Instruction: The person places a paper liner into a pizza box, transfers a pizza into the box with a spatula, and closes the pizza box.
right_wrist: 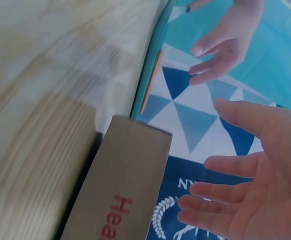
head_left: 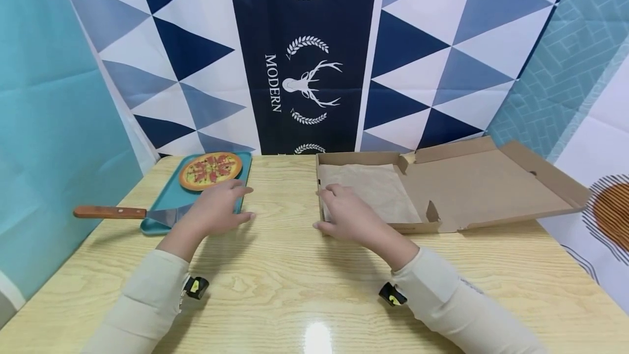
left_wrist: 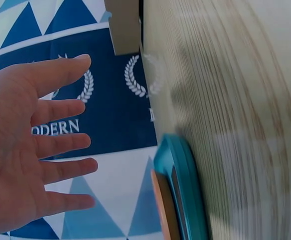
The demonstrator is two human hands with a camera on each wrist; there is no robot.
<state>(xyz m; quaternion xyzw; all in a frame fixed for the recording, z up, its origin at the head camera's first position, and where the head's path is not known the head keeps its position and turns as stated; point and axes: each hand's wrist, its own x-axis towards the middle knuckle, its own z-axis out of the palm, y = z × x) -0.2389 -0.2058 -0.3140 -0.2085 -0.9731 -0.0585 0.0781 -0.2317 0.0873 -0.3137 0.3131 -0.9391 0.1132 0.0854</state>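
Note:
A pizza (head_left: pixel 211 171) with red and green toppings lies on a teal tray (head_left: pixel 169 201) at the left. My left hand (head_left: pixel 219 206) hovers over the tray's right side, fingers extended and holding nothing. Across the tray's near part lies a pizza server with a wooden handle (head_left: pixel 110 212), its metal blade partly hidden behind my left hand. At the right stands an open cardboard pizza box (head_left: pixel 413 228) lined with brown paper (head_left: pixel 368 184). My right hand (head_left: pixel 351 214) is over the box's left front corner, empty, with fingers spread in the right wrist view.
The box lid (head_left: pixel 491 184) is folded out to the right, its flap reaching past the table edge. A patterned cloth (head_left: pixel 304 70) hangs behind the wooden table (head_left: pixel 275 288). Teal cloth (head_left: pixel 54 124) hangs along the left side.

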